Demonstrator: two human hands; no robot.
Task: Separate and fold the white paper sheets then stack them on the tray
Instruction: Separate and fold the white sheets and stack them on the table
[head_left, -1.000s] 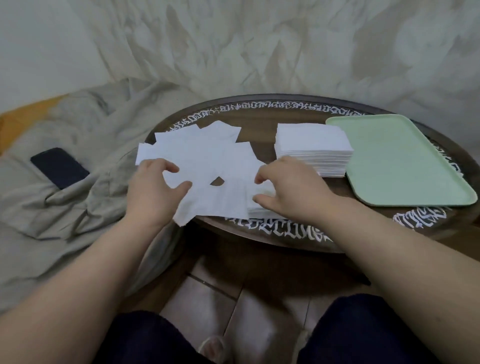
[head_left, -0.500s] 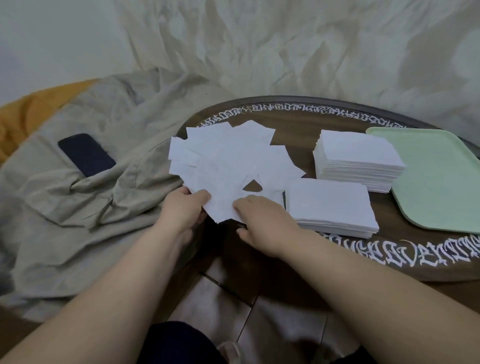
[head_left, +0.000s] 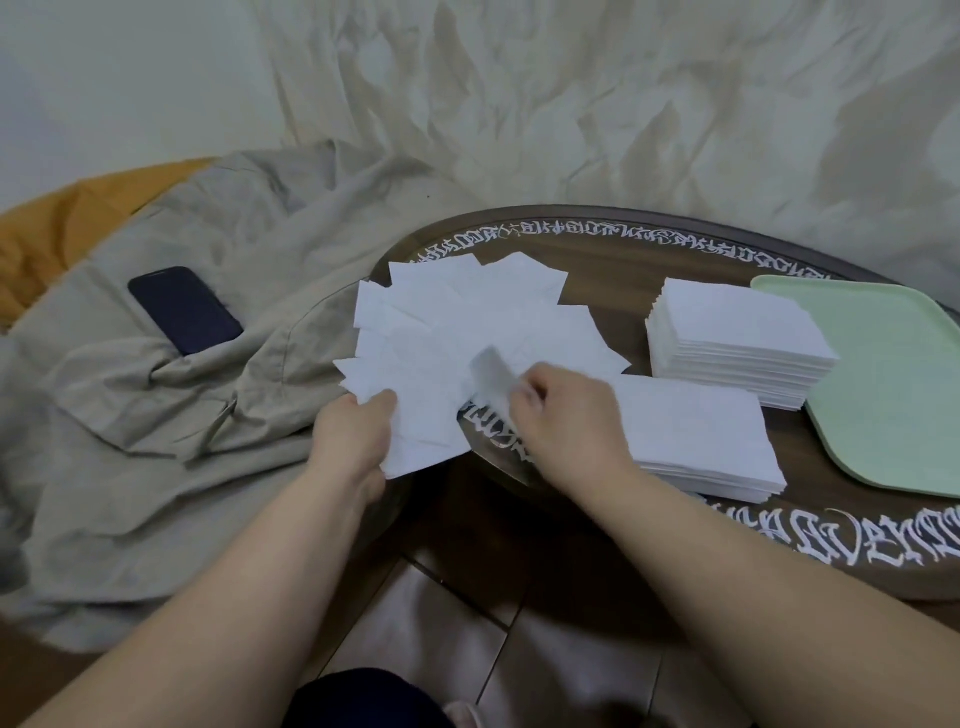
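A fan of loose white paper sheets lies spread over the left part of the round brown table. My left hand grips the fan's near edge, thumb on top. My right hand pinches the corner of one sheet and lifts it off the fan, blurred by motion. A low stack of white sheets lies just right of my right hand. A taller stack of white sheets stands behind it. The pale green tray sits at the right with nothing on it.
A beige cloth is crumpled to the left of the table, with a dark phone lying on it. White lettering runs around the table's rim. A draped pale sheet hangs behind. Brown floor tiles show between my arms.
Both hands moved to the fan's near edge. My left hand took hold of the fan, and my right hand has now peeled one sheet's corner upward.
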